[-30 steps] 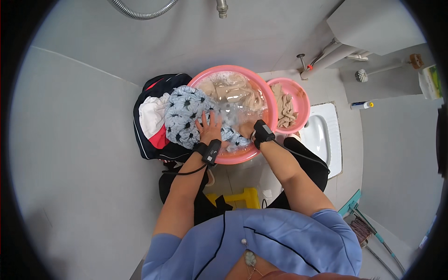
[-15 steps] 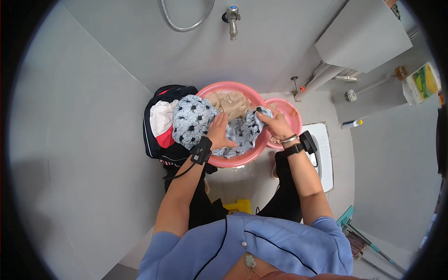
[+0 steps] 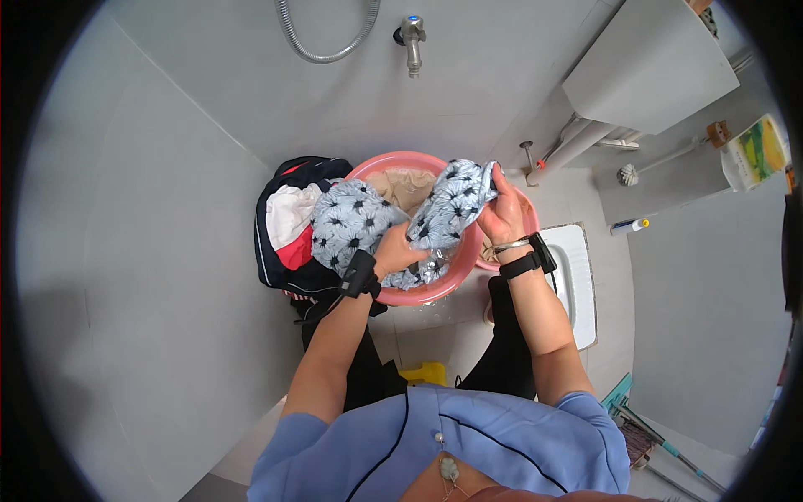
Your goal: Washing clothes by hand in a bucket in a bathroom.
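While bunched over the pink basin (image 3: 378, 171), patterned blue cloth (image 3: 360, 222) stretched between both grips: left hand (image 3: 393, 249) clenched low on it, right hand (image 3: 502, 216) clutching its raised end.

Garment (image 3: 435, 209) over basin (image 3: 393, 167) (bag (image 3: 284, 226) left, tap (image 3: 410, 38) behind)

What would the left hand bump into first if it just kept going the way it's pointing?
Most likely the patterned cloth it already grips: the left hand points up and right, straight into the bunched fabric. Past that lies the right hand, though depth is hard to judge from above.
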The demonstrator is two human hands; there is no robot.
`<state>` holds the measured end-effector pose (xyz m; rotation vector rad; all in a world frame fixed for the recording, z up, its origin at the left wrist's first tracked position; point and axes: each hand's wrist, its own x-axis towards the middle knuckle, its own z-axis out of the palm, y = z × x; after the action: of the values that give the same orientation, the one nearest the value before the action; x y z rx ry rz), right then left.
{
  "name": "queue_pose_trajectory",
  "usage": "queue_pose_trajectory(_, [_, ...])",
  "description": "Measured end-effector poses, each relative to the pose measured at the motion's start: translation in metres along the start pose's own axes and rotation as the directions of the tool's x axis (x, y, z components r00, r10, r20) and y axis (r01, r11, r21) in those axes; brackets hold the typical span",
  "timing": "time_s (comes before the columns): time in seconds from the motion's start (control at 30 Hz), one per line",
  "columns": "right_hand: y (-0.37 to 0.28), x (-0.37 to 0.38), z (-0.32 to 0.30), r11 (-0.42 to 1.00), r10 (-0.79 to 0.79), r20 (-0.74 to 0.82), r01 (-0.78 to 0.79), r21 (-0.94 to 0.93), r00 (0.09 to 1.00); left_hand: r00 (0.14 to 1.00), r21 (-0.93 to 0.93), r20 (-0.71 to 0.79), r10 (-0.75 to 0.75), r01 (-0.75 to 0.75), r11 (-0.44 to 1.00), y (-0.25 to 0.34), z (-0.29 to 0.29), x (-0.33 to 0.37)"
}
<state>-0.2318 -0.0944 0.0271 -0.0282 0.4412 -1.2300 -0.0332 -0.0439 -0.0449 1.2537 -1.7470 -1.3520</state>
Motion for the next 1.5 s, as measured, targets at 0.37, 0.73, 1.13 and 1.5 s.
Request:
queue_pose_trajectory(0.37, [0.067, -0.042, -0.044, 0.385, -0.339, 0.242, 0.368, -0.846, 0.909, 0.902, -0.985, -0.134, -0.409, -0.075, 0.158, 0.023, -0.016, 0.003])
queue_pose_trajectory(0.73, [0.102, 0.005, -0.083, -0.427, -0.344, 0.515, 0.358, -0.831, 0.785, 0.825, -0.919, 0.02, -0.565, 0.237, 0.314, -0.011, 0.029, 0.019])
queue_pose_trajectory(1.13, [0.119, -0.044, -0.021, -0.391, -0.223, 0.639, 0.533, -0.75, 0.736, 0.903, -0.967, 0.127, -0.409, 0.204, 0.15, 0.0, 0.003, 0.014])
queue_pose_trajectory(1.5, [0.071, 0.002, -0.044, 0.549, -0.32, 0.01, 0.194, -0.813, 0.947, 0.835, -0.952, 0.074, -0.545, 0.222, 0.211, 0.008, 0.006, 0.021])
